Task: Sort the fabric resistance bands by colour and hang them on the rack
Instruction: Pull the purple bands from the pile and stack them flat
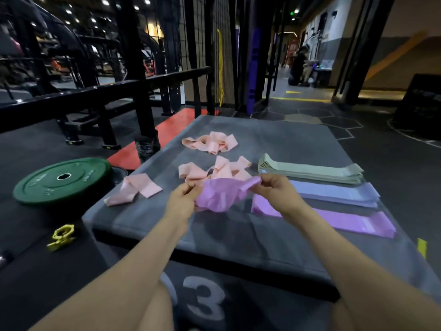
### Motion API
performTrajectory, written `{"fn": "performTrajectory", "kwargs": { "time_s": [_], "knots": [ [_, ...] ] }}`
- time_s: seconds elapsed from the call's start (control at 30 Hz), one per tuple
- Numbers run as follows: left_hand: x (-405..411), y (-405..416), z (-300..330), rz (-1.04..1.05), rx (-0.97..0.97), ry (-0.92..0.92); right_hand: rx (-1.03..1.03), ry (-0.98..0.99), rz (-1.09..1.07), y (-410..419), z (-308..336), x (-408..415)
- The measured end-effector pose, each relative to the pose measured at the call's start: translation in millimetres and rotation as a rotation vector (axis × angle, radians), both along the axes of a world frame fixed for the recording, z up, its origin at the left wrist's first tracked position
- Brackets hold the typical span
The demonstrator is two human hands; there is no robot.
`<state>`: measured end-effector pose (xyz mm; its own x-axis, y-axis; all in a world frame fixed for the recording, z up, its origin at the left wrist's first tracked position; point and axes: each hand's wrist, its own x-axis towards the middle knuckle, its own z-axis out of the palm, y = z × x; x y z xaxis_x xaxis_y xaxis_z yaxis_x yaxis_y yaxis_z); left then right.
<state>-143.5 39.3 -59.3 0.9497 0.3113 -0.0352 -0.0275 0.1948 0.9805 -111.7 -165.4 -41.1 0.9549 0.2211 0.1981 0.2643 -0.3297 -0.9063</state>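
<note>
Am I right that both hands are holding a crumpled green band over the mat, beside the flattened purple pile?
Not quite: in the head view, the left hand and right hand hold a crumpled purple band, not green, over the mat, beside the flattened purple pile.

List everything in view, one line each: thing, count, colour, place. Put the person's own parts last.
held band: one, purple, crumpled, between both hands over the mat
purple stack: one flat pile, near right of the mat
blue stack: one flat pile, lilac-blue, beyond the purple stack
green stack: one flat pile, pale green, farthest of the three
loose bands: several, count unclear, peach-pink, unsorted in three clumps, far and left of the mat
mat: one, grey, centre
weight plate: one, green, floor at left
clip: one, yellow, floor near left
hanging cord: one, yellow, on the mesh behind
left hand: fingers pinch the held band
right hand: fingers pinch its other end
</note>
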Motion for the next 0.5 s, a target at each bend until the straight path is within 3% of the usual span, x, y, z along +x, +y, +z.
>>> {"fn": "performTrajectory", "kwargs": {
  "time_s": [0.13,0.43,0.5],
  "knots": [
    [2.8,3.8,-2.0,0.044,0.116,-0.017,0.089,0.023,-0.001,-4.2,1.3,1.8],
    [3.8,12.2,-8.5,0.043,0.128,-0.007,0.37,0.097,0.065,-14.0,10.0,4.9],
    [5.3,11.6,-10.1,0.046,0.152,-0.013,0.33,0.107,0.05,-14.9,9.0,3.8]
  ]
}}
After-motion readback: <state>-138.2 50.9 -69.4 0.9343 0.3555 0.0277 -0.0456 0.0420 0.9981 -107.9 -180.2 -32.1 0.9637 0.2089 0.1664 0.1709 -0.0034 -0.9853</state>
